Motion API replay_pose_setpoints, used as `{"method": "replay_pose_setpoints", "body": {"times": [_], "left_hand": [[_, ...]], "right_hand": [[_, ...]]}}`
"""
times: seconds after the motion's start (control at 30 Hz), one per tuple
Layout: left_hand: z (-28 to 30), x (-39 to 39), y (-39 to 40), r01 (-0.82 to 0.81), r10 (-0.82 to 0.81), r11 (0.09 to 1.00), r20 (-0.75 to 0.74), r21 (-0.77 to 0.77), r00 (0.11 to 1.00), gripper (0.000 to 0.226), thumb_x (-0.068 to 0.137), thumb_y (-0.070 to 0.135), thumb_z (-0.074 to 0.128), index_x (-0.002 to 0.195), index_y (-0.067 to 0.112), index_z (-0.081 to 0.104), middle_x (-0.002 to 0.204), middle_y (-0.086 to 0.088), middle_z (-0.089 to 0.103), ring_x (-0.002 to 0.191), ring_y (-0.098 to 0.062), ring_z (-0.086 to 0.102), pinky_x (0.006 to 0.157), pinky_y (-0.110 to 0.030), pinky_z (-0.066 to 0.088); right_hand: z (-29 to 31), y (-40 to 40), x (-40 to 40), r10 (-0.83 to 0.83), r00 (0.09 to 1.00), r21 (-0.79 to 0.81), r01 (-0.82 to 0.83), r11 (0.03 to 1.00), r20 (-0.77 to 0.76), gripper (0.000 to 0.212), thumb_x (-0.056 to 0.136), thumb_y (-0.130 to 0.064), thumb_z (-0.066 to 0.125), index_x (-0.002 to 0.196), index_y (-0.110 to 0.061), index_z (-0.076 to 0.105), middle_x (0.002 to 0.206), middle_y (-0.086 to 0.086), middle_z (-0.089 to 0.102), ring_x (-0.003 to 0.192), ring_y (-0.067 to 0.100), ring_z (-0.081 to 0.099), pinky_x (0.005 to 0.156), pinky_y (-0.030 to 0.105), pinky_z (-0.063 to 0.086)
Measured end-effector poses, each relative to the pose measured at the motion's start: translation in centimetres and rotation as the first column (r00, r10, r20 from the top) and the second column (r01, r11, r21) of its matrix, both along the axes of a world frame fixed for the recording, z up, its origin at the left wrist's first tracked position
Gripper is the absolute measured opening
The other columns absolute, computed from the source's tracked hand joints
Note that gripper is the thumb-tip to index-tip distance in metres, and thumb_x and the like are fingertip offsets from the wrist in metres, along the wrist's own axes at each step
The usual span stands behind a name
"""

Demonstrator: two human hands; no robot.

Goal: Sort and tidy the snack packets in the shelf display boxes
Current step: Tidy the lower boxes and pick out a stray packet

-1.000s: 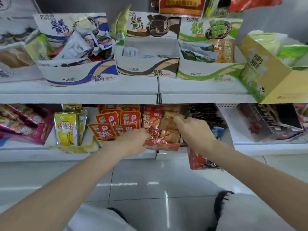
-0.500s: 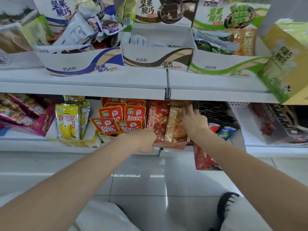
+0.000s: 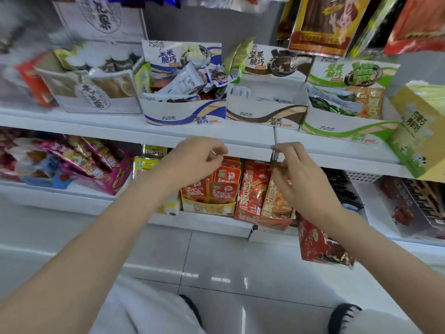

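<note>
Your left hand [image 3: 192, 160] hangs in front of the white upper shelf edge [image 3: 245, 150], fingers loosely curled and its grip released; it covers part of the red foil packets with green corner labels [image 3: 224, 189] standing in the short tan cardboard tray [image 3: 207, 208] on the lower shelf. Your right hand [image 3: 301, 179] sits at the top of the orange-gold foil packet [image 3: 274, 206], fingers bent over its upper edge, but you cannot tell from here whether that grip is grasping the packet or only touching it. That packet stands upright in the red cardboard display box [image 3: 272, 224], just beside a red foil packet with yellow characters [image 3: 252, 191]. Your right forearm hides the box's right side. Left of the tray, your left arm cuts off most of the yellow packets [image 3: 144, 165]. The far left of the shelves is smeared by blur, so the pink and purple packets [image 3: 91, 162] there are hard to read.
</note>
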State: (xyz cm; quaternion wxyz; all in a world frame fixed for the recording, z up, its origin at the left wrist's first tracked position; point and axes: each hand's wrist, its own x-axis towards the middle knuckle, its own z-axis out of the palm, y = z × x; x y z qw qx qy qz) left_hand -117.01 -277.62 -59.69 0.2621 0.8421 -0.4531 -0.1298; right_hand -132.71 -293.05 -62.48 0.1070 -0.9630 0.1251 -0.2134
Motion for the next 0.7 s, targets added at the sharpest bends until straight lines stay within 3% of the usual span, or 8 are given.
{"method": "replay_pose_setpoints", "body": {"times": [0.13, 0.2, 0.3, 0.37, 0.5, 0.6, 0.7], "left_hand": [[2.8, 3.4, 2.6, -0.318, 0.355, 0.901, 0.079, -0.295, 0.932, 0.028, 0.093, 0.012, 0.045, 0.117, 0.015, 0.06, 0.111, -0.003, 0.061, 0.099, -0.017, 0.056, 0.088, -0.033, 0.046], [3.1, 4.9, 3.4, -0.393, 0.448, 0.852, 0.093, -0.345, 0.889, 0.03, 0.094, 0.011, 0.044, 0.121, 0.012, 0.056, 0.12, -0.009, 0.056, 0.103, -0.027, 0.056, 0.087, -0.039, 0.046], [2.7, 6.7, 4.1, -0.472, 0.537, 0.804, 0.099, -0.362, 0.838, 0.033, 0.093, 0.011, 0.044, 0.124, 0.011, 0.053, 0.123, -0.011, 0.049, 0.102, -0.03, 0.053, 0.084, -0.037, 0.04], [2.5, 7.6, 4.1, -0.48, 0.558, 0.784, 0.111, -0.393, 0.822, 0.034, 0.092, 0.009, 0.045, 0.125, 0.008, 0.053, 0.124, -0.011, 0.049, 0.107, -0.029, 0.05, 0.086, -0.033, 0.037], [1.1, 9.2, 4.4, -0.424, 0.49, 0.853, 0.192, -0.303, 0.85, 0.041, 0.092, 0.01, 0.045, 0.133, 0.011, 0.046, 0.139, -0.003, 0.041, 0.123, -0.026, 0.035, 0.1, -0.033, 0.033], [0.4, 10.4, 4.8, -0.398, 0.457, 0.877, 0.209, -0.268, 0.865, 0.045, 0.092, 0.01, 0.046, 0.137, 0.014, 0.042, 0.14, 0.0, 0.039, 0.122, -0.025, 0.033, 0.1, -0.033, 0.034], [0.1, 11.0, 4.5, -0.371, 0.43, 0.891, 0.224, -0.263, 0.875, 0.046, 0.091, 0.01, 0.048, 0.137, 0.014, 0.042, 0.133, -0.003, 0.039, 0.117, -0.026, 0.036, 0.096, -0.035, 0.039]], "right_hand": [[4.8, 2.1, 6.3, 0.121, 0.987, -0.007, -0.121, 0.993, 0.105, 0.037, 0.091, -0.011, 0.052, 0.127, -0.007, 0.045, 0.121, 0.012, 0.047, 0.103, 0.026, 0.052, 0.074, 0.031, 0.044], [6.6, 2.6, 10.1, 0.145, 0.983, -0.02, -0.144, 0.989, 0.11, 0.037, 0.09, -0.01, 0.052, 0.126, -0.007, 0.045, 0.122, 0.012, 0.046, 0.107, 0.025, 0.049, 0.079, 0.027, 0.04], [8.7, 3.0, 15.4, 0.176, 0.983, -0.051, -0.173, 0.984, 0.058, 0.035, 0.089, -0.01, 0.053, 0.123, -0.008, 0.049, 0.12, 0.012, 0.047, 0.11, 0.025, 0.046, 0.08, 0.018, 0.029], [9.9, 3.2, 18.7, 0.219, 0.976, -0.071, -0.217, 0.974, 0.017, 0.031, 0.088, -0.01, 0.055, 0.119, -0.008, 0.055, 0.12, 0.013, 0.05, 0.112, 0.027, 0.045, 0.082, 0.021, 0.029], [10.9, 4.0, 25.5, 0.332, 0.922, -0.184, -0.368, 0.911, -0.2, 0.023, 0.091, -0.014, 0.052, 0.107, -0.013, 0.069, 0.122, 0.012, 0.055, 0.115, 0.032, 0.044, 0.096, 0.037, 0.033], [10.2, 4.5, 29.5, 0.191, 0.887, -0.229, -0.307, 0.924, -0.42, 0.026, 0.091, -0.028, 0.055, 0.111, -0.017, 0.067, 0.135, 0.009, 0.043, 0.125, 0.032, 0.031, 0.1, 0.045, 0.033], [9.2, 4.9, 31.7, 0.051, 0.857, -0.319, -0.245, 0.915, -0.513, 0.048, 0.082, -0.04, 0.064, 0.118, -0.008, 0.059, 0.137, 0.011, 0.036, 0.127, 0.033, 0.028, 0.1, 0.048, 0.032]]}}
